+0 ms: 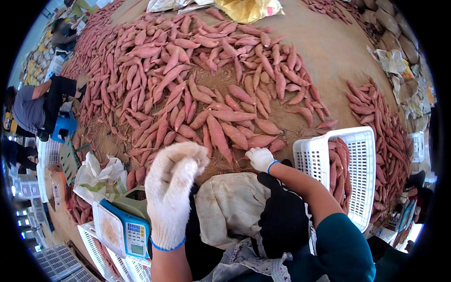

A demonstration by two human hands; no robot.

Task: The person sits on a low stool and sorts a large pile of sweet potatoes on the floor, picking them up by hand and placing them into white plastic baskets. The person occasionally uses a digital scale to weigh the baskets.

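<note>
My left hand (176, 194), in a white knitted glove with a blue cuff, is raised in front of the sweet potato heap. Its fingers curl toward the thumb; no object shows in it, but the inside of the grasp is hidden. My right hand (260, 158), gloved the same way, reaches low to the near edge of the heap. A reddish sweet potato (276, 145) lies right beside its fingers. Whether the right hand grips anything cannot be made out. Thin roots trail on the ground by its fingertips. A larger sweet potato (219, 135) points toward me between the hands.
A white plastic basket (356, 130) holding sweet potatoes stands tilted at my right. At left are a blue digital scale (135, 234), a white woven sack (100, 172) and a blue stool (65, 125) beside a seated person (31, 105). Another sweet potato pile (387, 148) lies far right.
</note>
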